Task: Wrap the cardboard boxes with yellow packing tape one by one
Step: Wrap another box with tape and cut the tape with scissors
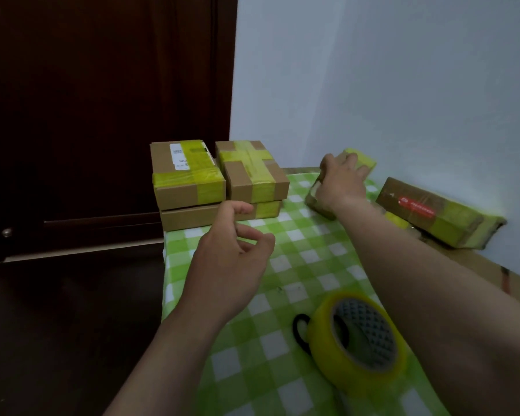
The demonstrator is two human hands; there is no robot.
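Observation:
My right hand (341, 183) grips a small cardboard box (364, 159) wrapped in yellow tape, tilted up near the wall at the table's far side. My left hand (231, 259) hovers over the green checked table with fingers loosely curled and holds nothing. A roll of yellow packing tape (357, 340) lies on the table near me, under my right forearm. Two taped boxes (186, 175) (252, 172) sit side by side on a flat taped box (204, 216) at the far left corner. A long taped box (439, 214) with a red label leans at the right.
The green and white checked tablecloth (297, 265) covers the table. A dark wooden door stands to the left. A pale wall runs behind and to the right. A black ring (299, 328) lies beside the tape roll. Flat cardboard (493, 271) lies at the right edge.

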